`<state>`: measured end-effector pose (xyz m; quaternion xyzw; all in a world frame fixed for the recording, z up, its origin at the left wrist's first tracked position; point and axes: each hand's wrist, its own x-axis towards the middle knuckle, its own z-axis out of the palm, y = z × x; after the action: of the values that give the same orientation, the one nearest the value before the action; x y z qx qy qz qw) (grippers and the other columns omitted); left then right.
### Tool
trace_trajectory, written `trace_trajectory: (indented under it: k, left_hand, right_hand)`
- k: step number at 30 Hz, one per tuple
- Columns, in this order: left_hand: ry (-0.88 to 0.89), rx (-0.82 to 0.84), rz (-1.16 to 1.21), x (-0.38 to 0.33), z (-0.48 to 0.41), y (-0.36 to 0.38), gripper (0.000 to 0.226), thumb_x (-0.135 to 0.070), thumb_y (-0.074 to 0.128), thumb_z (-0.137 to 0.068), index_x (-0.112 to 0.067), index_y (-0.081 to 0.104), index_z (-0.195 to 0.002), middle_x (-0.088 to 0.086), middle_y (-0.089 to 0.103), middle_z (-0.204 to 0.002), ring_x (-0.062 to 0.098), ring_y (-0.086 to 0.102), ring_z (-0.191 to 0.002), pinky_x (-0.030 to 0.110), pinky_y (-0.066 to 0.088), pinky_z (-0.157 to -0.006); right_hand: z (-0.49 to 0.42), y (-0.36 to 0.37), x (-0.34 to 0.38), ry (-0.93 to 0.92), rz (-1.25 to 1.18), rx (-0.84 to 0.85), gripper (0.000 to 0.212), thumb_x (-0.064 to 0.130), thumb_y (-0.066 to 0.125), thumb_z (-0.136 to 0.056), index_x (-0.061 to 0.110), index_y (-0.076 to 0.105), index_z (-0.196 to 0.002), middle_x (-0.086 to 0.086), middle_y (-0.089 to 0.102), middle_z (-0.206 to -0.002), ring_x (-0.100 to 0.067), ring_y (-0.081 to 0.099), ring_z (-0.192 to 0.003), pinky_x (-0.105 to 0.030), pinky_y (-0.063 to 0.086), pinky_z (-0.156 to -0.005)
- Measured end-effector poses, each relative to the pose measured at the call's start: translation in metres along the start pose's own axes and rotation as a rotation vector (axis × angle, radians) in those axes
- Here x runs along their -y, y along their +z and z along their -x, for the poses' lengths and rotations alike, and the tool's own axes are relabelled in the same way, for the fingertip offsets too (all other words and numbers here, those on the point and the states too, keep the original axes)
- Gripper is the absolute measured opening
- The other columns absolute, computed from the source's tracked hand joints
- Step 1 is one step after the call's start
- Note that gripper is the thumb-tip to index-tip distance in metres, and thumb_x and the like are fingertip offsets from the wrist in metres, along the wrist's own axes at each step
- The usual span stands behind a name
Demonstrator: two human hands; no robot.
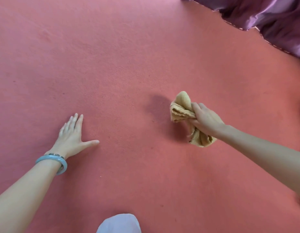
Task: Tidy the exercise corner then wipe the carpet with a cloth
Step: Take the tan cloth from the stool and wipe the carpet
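Your nearest boundary is at the upper right: the purple fabric [271,17] lies in folds on the carpet [129,64], and its pale-trimmed hem runs on a slant from the top of view down to the right edge. Your right hand [206,121] is well apart from that hem, with a broad band of carpet between them. To the left and ahead, plain carpet runs on to the edges of view, and a wide stretch of it separates your two hands.

Your right hand is curled tightly round the cloth [181,105] – a tan, bunched rag gripped at its middle, one wad sticking out past the fingers and a frayed tail hanging below the wrist. The cloth sits right of centre, its shadow [158,105] falling on the carpet just to its left; you cannot tell whether the cloth touches the pile.

Your left hand [71,137] rests flat on the carpet, fingers straight and close together, thumb spread wide to the right. A pale green bangle [52,163] circles that wrist.

The carpet is salmon red, short-piled, with a few small dark specks. A white rounded shape [119,223] shows at the bottom edge – too cropped to identify.
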<state>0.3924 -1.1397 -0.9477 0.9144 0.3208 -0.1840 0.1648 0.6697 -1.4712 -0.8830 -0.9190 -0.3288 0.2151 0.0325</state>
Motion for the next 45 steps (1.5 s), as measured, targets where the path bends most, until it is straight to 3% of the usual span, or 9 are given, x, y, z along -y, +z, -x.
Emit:
trace_trajectory:
  k: [7, 12, 17, 22, 29, 35, 39, 42, 45]
  left_hand:
    - [0.083, -0.056, 0.04, -0.013, 0.043, -0.08, 0.085, -0.052, 0.056, -0.085, -0.019, 0.013, -0.151, -0.001, 0.009, -0.158, 0.018, 0.008, -0.145, 0.041, 0.015, -0.116]
    - [0.028, -0.116, -0.046, -0.002, 0.08, -0.157, 0.088, -0.057, 0.055, -0.082, -0.018, 0.015, -0.15, 0.0, 0.013, -0.158, 0.021, 0.014, -0.144, 0.043, 0.019, -0.115]
    - [0.046, -0.153, -0.172, 0.004, 0.099, -0.203, 0.091, -0.06, 0.055, -0.081, -0.016, 0.016, -0.15, 0.002, 0.016, -0.157, 0.022, 0.018, -0.144, 0.041, 0.019, -0.115]
    - [0.106, -0.165, -0.263, 0.026, 0.09, -0.22, 0.097, -0.072, 0.041, -0.074, -0.018, 0.012, -0.15, 0.002, 0.015, -0.158, 0.02, 0.018, -0.144, 0.039, 0.019, -0.115]
    - [0.178, -0.157, -0.224, 0.063, 0.019, -0.196, 0.09, -0.059, 0.053, -0.083, -0.017, 0.012, -0.151, 0.003, 0.01, -0.159, 0.019, 0.008, -0.146, 0.038, 0.013, -0.116]
    - [0.403, -0.049, -0.375, 0.128, -0.05, -0.153, 0.093, -0.074, 0.04, -0.08, -0.021, 0.01, -0.151, 0.0, -0.001, -0.159, 0.017, -0.007, -0.146, 0.036, 0.003, -0.117]
    - [0.581, -0.018, -0.46, 0.179, -0.108, -0.149, 0.102, -0.085, 0.015, -0.072, -0.02, 0.018, -0.15, 0.002, 0.01, -0.158, 0.01, -0.013, -0.144, 0.034, 0.006, -0.116]
    - [0.66, 0.071, -0.523, 0.203, -0.138, -0.16, 0.095, -0.082, 0.016, -0.079, -0.015, 0.03, -0.145, 0.007, 0.027, -0.153, 0.004, -0.02, -0.141, 0.029, 0.001, -0.113]
    - [0.709, 0.078, -0.502, 0.21, -0.163, -0.168, 0.092, -0.078, 0.021, -0.081, -0.012, 0.027, -0.146, 0.008, 0.029, -0.152, 0.008, -0.011, -0.144, 0.027, -0.004, -0.114]
  right_hand:
    - [0.004, -0.041, 0.031, -0.092, -0.186, -0.083, 0.033, 0.036, 0.048, -0.088, 0.013, 0.042, -0.112, -0.005, 0.046, -0.099, -0.031, 0.052, -0.09, -0.039, 0.043, -0.073]
    - [0.004, -0.089, 0.067, -0.181, -0.26, -0.108, 0.032, 0.031, 0.048, -0.089, 0.015, 0.041, -0.115, -0.009, 0.051, -0.108, -0.031, 0.052, -0.096, -0.04, 0.044, -0.078]
    - [-0.002, -0.136, 0.094, -0.251, -0.311, -0.179, 0.019, 0.032, 0.048, -0.089, 0.018, 0.036, -0.096, -0.006, 0.048, -0.097, -0.026, 0.045, -0.086, -0.037, 0.038, -0.072]
    - [-0.008, -0.134, 0.125, -0.256, -0.315, -0.153, 0.018, 0.027, 0.048, -0.089, 0.016, 0.034, -0.09, -0.006, 0.048, -0.094, -0.027, 0.045, -0.083, -0.035, 0.034, -0.068]
    - [-0.033, -0.09, 0.161, -0.129, -0.279, -0.105, 0.019, 0.03, 0.047, -0.087, 0.017, 0.035, -0.093, -0.009, 0.05, -0.099, -0.028, 0.048, -0.084, -0.036, 0.038, -0.068]
    - [-0.074, -0.049, 0.202, 0.099, -0.241, -0.113, 0.024, 0.034, 0.046, -0.087, 0.014, 0.036, -0.097, -0.007, 0.045, -0.096, -0.031, 0.047, -0.084, -0.035, 0.035, -0.067]
    - [-0.105, -0.024, 0.227, 0.217, -0.163, -0.171, 0.026, 0.034, 0.044, -0.089, 0.013, 0.038, -0.103, -0.011, 0.046, -0.101, -0.036, 0.052, -0.092, -0.037, 0.036, -0.067]
    - [-0.121, -0.016, 0.242, 0.337, -0.173, -0.244, 0.032, 0.037, 0.043, -0.089, 0.011, 0.039, -0.107, -0.015, 0.049, -0.108, -0.038, 0.052, -0.094, -0.039, 0.037, -0.067]
    - [-0.125, -0.017, 0.255, 0.413, -0.172, -0.284, 0.034, 0.038, 0.043, -0.089, 0.01, 0.04, -0.11, -0.016, 0.049, -0.108, -0.039, 0.053, -0.094, -0.039, 0.038, -0.067]
